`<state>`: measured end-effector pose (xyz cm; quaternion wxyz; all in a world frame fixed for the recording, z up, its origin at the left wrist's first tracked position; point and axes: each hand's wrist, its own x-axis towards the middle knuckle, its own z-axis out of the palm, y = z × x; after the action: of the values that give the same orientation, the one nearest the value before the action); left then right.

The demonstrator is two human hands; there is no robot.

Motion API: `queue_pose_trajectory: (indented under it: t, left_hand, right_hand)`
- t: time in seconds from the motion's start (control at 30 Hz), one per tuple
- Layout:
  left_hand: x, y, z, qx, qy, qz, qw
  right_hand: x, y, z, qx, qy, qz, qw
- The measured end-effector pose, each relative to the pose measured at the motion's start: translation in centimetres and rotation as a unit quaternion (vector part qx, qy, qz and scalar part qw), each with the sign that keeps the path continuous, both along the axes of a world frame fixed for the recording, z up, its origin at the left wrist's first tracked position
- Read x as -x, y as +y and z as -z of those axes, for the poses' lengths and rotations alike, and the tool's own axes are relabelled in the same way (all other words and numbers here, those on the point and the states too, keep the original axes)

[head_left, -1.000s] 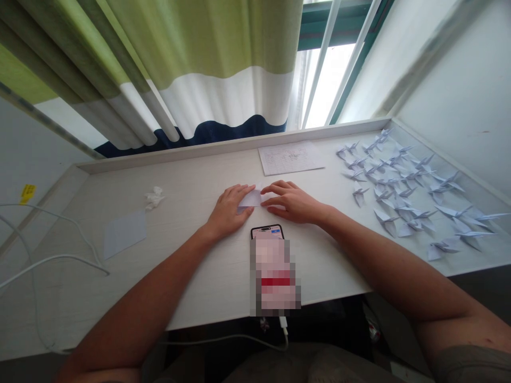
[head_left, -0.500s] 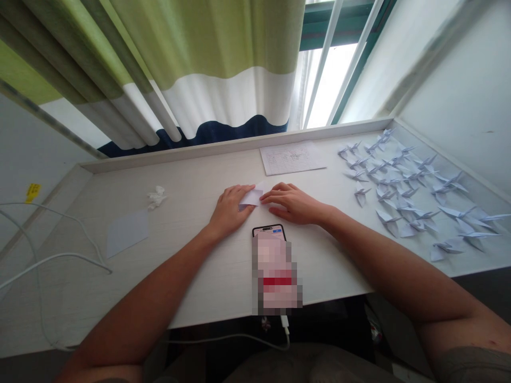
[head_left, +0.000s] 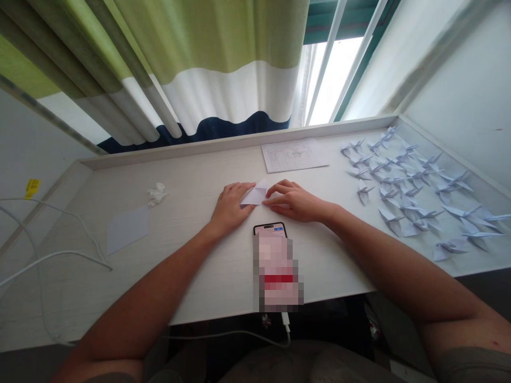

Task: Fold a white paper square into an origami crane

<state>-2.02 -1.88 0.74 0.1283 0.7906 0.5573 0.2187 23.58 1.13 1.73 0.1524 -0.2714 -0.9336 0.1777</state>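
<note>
A small pale folded paper (head_left: 255, 194) lies on the white desk (head_left: 191, 223) between my two hands. My left hand (head_left: 230, 204) rests flat on the paper's left part, fingers stretched out and pressing it down. My right hand (head_left: 293, 200) is on the paper's right side, fingers curled, with the fingertips pinching or pressing its raised edge. A phone (head_left: 275, 266) lies just in front of the hands, its charging cable hanging off the desk's front edge.
Several folded paper cranes (head_left: 407, 186) cover the desk's right side. A printed sheet (head_left: 294, 155) lies at the back, a flat pale paper square (head_left: 128, 229) and a crumpled scrap (head_left: 155, 194) at the left. White cables (head_left: 51, 255) trail at far left. Curtains hang behind.
The paper's upper flap has lifted a little between the hands. My right fingertips have shifted slightly along its edge. The view has tipped a bit.
</note>
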Motion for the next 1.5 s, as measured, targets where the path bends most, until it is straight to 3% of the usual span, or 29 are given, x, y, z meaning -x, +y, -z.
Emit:
queue_pose_trajectory:
  t: [0.3, 0.93, 1.03, 1.17, 1.5]
  left_hand:
    - [0.1, 0.1, 0.1, -0.006, -0.001, 0.005, 1.0]
    - [0.2, 0.1, 0.2, 0.01, 0.013, 0.017, 1.0]
    - [0.2, 0.1, 0.1, 0.014, 0.011, 0.016, 1.0]
    - [0.2, 0.1, 0.1, 0.014, 0.012, 0.015, 1.0]
    - [0.0, 0.0, 0.0, 0.024, 0.034, 0.018, 0.999]
  right_hand:
    - [-0.4, 0.8, 0.8, 0.087, 0.034, 0.023, 0.995]
    - [-0.4, 1.1, 0.7, 0.105, 0.036, 0.035, 0.993]
    - [-0.4, 1.4, 0.8, 0.123, 0.077, 0.041, 0.989]
    - [-0.3, 1.7, 1.2, 0.173, 0.188, 0.107, 0.961]
    - [-0.2, 1.3, 1.0, 0.102, 0.133, 0.076, 0.983]
